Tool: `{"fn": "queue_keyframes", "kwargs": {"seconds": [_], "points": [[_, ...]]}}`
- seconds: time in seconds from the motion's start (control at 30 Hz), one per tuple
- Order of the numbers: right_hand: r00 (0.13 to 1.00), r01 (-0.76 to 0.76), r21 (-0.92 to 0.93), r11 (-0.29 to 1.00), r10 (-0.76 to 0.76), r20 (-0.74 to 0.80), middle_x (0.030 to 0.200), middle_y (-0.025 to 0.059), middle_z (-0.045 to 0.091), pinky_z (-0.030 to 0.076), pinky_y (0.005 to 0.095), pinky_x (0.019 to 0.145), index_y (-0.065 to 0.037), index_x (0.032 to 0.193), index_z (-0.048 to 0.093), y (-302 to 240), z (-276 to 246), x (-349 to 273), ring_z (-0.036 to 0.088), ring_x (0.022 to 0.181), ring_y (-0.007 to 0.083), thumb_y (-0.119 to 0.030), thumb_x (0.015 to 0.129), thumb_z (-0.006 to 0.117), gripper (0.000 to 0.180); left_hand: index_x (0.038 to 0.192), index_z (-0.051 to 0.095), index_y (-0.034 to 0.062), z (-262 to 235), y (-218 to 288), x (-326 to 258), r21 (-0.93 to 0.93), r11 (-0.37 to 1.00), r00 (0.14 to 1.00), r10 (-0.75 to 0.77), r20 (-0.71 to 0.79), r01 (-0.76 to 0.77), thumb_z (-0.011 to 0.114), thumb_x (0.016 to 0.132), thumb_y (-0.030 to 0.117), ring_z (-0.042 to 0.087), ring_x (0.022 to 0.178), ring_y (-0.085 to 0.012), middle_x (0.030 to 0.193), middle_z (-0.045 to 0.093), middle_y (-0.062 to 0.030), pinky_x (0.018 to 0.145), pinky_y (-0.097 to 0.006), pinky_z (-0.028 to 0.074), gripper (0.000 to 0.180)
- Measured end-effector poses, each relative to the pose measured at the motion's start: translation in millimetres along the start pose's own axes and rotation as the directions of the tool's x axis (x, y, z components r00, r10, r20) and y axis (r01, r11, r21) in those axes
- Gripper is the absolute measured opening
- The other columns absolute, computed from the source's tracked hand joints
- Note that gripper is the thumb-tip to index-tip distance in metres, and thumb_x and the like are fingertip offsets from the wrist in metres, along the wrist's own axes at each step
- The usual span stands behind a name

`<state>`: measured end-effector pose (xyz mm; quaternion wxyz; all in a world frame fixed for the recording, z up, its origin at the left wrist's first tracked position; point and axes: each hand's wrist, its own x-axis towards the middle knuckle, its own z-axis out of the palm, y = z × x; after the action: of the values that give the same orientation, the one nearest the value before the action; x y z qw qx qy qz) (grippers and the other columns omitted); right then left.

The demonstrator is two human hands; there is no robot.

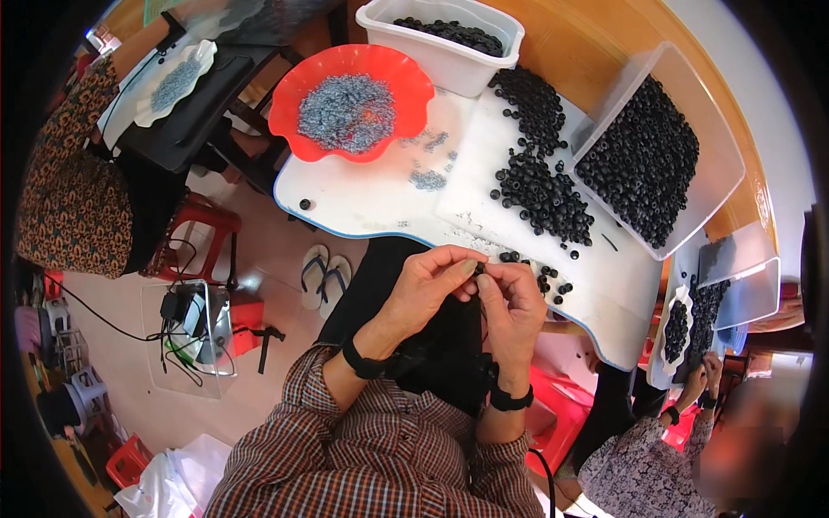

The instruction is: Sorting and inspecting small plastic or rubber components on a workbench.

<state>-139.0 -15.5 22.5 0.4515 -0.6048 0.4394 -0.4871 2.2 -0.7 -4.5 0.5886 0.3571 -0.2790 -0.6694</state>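
My left hand [431, 286] and my right hand [511, 306] meet just over the table's near edge, thumbs and fingers pinched together. Between them is a small black round part [479, 268], mostly covered by the fingertips. Any smaller piece in the pinch is too small to make out. A few loose black round parts [554, 287] lie right beside my right hand. Farther back spreads a larger heap of the same parts [544, 194], some showing a hole in the middle. A red wavy-rimmed bowl [285, 104] holds many small silvery-grey pieces [347, 110].
A white tub [393, 43] and a clear bin [721, 164] of black parts border the white table [363, 194]. At right, another person's hands [704, 375] work near a scalloped dish [678, 324]. A red stool [203, 229] and slippers [324, 281] are at left.
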Motion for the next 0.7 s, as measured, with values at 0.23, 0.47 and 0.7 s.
{"fn": "queue_keyframes", "kwargs": {"seconds": [0.23,0.47,0.7], "points": [[0.986,-0.074,-0.027,0.997,0.077,0.148,0.092,0.0037,0.056,0.047,0.0202,0.067,0.002,0.106,0.064,2.0,10.0,2.9,0.056,0.075,0.0079,-0.001,0.091,0.062,0.015,0.114,0.062,-0.0007,-13.3,8.2,-7.1,-0.045,0.998,0.999,0.031,-0.042,-0.032,0.056,0.097,0.012,0.059,0.071,-0.0062,0.086,0.065,-0.0023,0.064,-0.019,0.05,0.022],[0.993,-0.055,-0.036,0.998,0.058,0.1,0.092,0.004,0.056,0.047,0.0213,0.068,0.001,0.099,0.066,12.0,22.8,4.9,0.057,0.077,0.0089,0.003,0.087,0.065,0.013,0.111,0.063,-0.0028,-23.4,3.7,-10.1,-0.064,0.998,0.995,-0.014,-0.094,0.008,0.057,0.097,0.011,0.061,0.07,-0.0082,0.087,0.066,-0.0047,0.063,-0.021,0.051,0.021],[0.989,-0.137,0.083,0.987,0.131,0.075,0.091,0.0035,0.057,0.047,0.0211,0.068,0.002,0.099,0.063,10.6,37.6,4.8,0.056,0.074,0.0084,0.001,0.089,0.063,0.01,0.11,0.063,-0.003,-40.6,-7.0,-8.7,-0.286,0.957,0.995,-0.068,-0.073,0.045,0.059,0.095,0.009,0.062,0.072,-0.0112,0.09,0.067,-0.0075,0.066,-0.025,0.052,0.02]]}}
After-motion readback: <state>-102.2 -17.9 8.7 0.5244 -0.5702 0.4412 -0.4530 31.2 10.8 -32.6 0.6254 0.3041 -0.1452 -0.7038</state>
